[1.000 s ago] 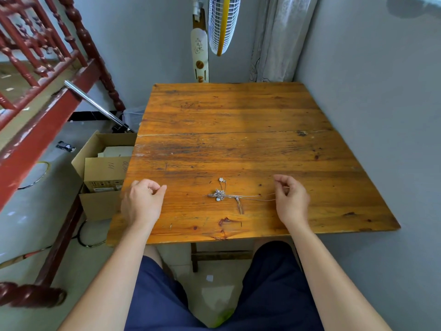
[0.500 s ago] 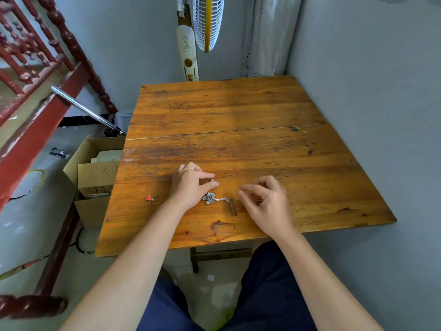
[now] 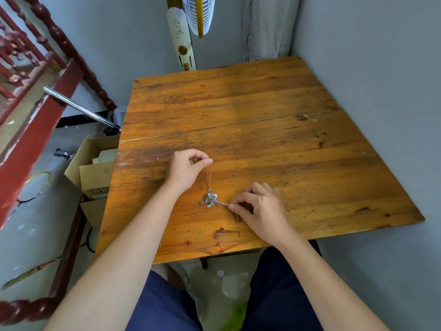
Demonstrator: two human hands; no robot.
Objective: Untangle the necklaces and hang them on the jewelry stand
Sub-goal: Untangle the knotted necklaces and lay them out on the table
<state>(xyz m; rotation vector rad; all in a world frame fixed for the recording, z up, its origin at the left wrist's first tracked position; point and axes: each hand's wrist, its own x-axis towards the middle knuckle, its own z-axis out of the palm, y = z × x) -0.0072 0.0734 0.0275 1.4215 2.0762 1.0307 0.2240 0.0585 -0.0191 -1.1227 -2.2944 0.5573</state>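
Note:
A small tangle of silver necklaces (image 3: pixel 210 199) lies on the wooden table (image 3: pixel 262 130) near its front edge. My left hand (image 3: pixel 188 169) pinches a thin chain strand between thumb and forefinger, and the strand runs down from those fingers to the tangle. My right hand (image 3: pixel 259 209) pinches another strand at the tangle's right side, low on the tabletop. No jewelry stand is in view.
Open cardboard boxes (image 3: pixel 95 170) stand on the floor left of the table. A red wooden railing (image 3: pixel 35 111) and a metal rod (image 3: pixel 81 111) are farther left. A standing fan (image 3: pixel 188 32) is behind the table. A grey wall (image 3: pixel 381 91) borders the right.
My left hand has lifted away from the tangle toward the far side, drawing a strand out. My right hand stays at the tangle's right side. The camera has tilted.

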